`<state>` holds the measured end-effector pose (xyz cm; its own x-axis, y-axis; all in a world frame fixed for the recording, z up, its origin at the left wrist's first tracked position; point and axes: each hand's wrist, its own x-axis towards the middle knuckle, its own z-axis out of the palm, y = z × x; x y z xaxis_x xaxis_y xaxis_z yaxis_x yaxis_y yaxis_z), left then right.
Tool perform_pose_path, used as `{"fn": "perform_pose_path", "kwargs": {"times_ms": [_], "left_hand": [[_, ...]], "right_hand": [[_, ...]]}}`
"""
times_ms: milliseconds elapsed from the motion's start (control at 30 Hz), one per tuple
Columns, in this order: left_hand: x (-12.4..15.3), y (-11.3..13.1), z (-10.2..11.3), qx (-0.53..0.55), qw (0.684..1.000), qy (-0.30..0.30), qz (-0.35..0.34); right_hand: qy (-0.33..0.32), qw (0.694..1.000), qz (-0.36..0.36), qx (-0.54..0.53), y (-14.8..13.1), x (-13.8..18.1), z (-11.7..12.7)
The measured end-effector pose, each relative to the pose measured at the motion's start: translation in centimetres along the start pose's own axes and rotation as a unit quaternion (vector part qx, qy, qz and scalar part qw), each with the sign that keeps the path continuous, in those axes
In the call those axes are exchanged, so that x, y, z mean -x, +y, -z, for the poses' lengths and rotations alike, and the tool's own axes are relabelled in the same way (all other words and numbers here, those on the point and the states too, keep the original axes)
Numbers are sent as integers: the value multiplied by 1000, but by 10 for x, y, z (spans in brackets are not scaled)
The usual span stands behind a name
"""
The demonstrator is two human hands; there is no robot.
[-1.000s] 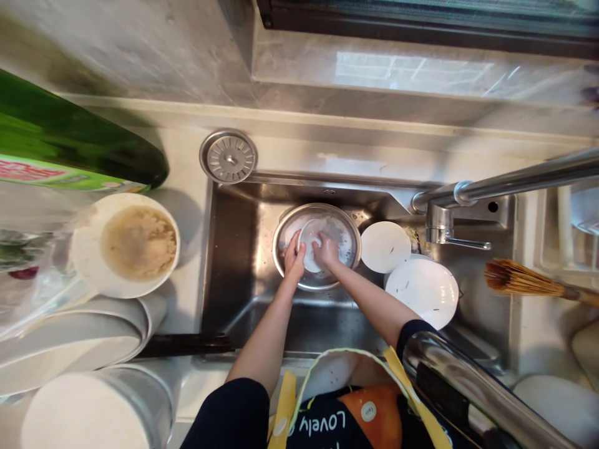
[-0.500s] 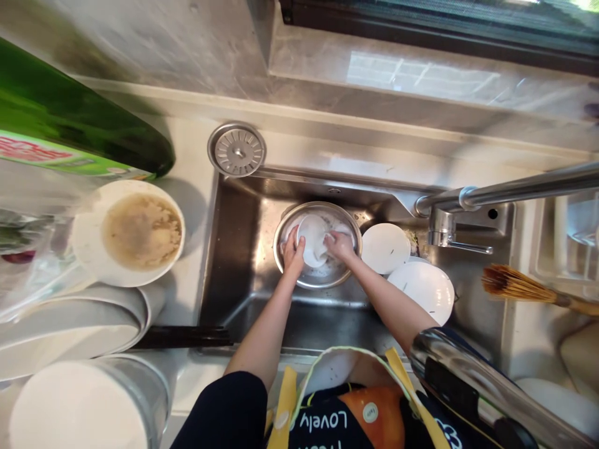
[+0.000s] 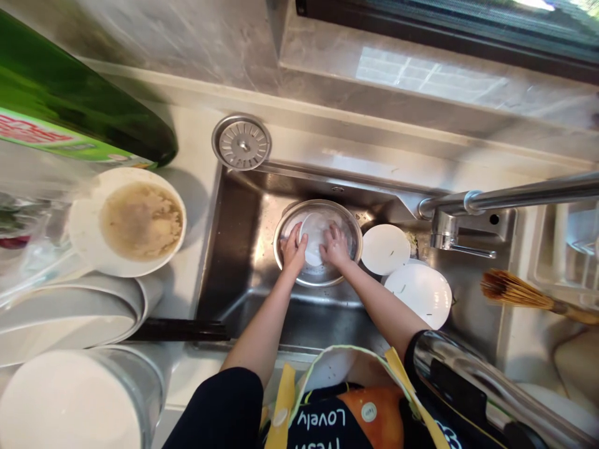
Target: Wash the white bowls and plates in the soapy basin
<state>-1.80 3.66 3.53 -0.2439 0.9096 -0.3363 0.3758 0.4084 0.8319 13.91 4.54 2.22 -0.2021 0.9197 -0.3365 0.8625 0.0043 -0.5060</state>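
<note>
A round white bowl [image 3: 312, 239] is tilted inside a metal basin [image 3: 279, 262] of cloudy water in the sink. My left hand [image 3: 294, 251] grips its left side, thumb over the near edge and fingers partly hidden behind. At the bowl's right side is my right hand [image 3: 336, 246], its thumb over the bowl and its fingers bent and spread near the rim. The water and glare blur where those fingertips end. Just right of the basin lie white plates, one upper plate [image 3: 386, 249] and one lower plate [image 3: 420, 296], with green scraps on them.
The faucet [image 3: 442, 227] reaches over the sink's right side. A bamboo brush [image 3: 519, 288] lies right of it. On the left counter stand a pan of murky liquid [image 3: 140, 221], stacked white dishes and a green bottle [image 3: 84, 93]. A sink strainer [image 3: 242, 143] sits behind.
My right hand's fingers have gone from bunched together over the bowl to spread at its right side. My left hand keeps its grip. The whole view has shifted slightly.
</note>
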Motion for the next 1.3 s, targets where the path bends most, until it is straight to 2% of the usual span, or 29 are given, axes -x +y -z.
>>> {"fn": "perform_pose_path", "kwargs": {"times_ms": [100, 200, 300, 433, 500, 600, 667, 700, 733, 767, 800, 867, 933, 1000, 1100, 1167, 1300], "left_hand": [[1, 2, 0, -7, 1000, 8, 8], [1, 2, 0, 8, 1000, -3, 0], [2, 1, -2, 18, 1000, -12, -11], [5, -1, -5, 38, 999, 1, 4], [8, -2, -6, 44, 999, 6, 7], [10, -3, -7, 27, 1000, 14, 8], [10, -5, -7, 21, 1000, 20, 7], [9, -5, -7, 23, 1000, 21, 3], [9, -6, -7, 27, 999, 20, -4], [9, -6, -7, 30, 999, 19, -12], [8, -6, -6, 32, 999, 19, -18], [8, -6, -5, 31, 999, 13, -25], [7, -5, -4, 29, 999, 4, -25], [7, -3, -2, 28, 999, -6, -21], [6, 1, 1, 28, 999, -14, -10], [5, 1, 2, 29, 999, -18, -7], [4, -2, 0, 33, 999, -26, -16]], "right_hand": [[-13, 998, -31, -50, 7, -9, 0], [27, 990, 19, -140, 12, -14, -4], [15, 974, 54, -218, 6, -19, -17], [-12, 942, -42, -332, -15, -27, -36], [-27, 900, -98, -425, -29, -29, -38], [-72, 790, -158, -588, -48, -28, -30], [-98, 724, -167, -662, -55, -25, -23], [-112, 707, -164, -679, -56, -22, -20], [-130, 703, -160, -680, -55, -19, -17], [-154, 713, -154, -666, -52, -16, -16], [-180, 737, -143, -636, -47, -14, -16], [-213, 817, -98, -526, -33, -8, -19], [-212, 906, -32, -365, -19, -5, -22], [-181, 962, 23, -204, -9, -5, -23], [-107, 988, 86, -74, -1, -13, -19], [-75, 984, 146, -70, 1, -22, -15], [-92, 961, 239, -110, 6, -34, -15]]}}
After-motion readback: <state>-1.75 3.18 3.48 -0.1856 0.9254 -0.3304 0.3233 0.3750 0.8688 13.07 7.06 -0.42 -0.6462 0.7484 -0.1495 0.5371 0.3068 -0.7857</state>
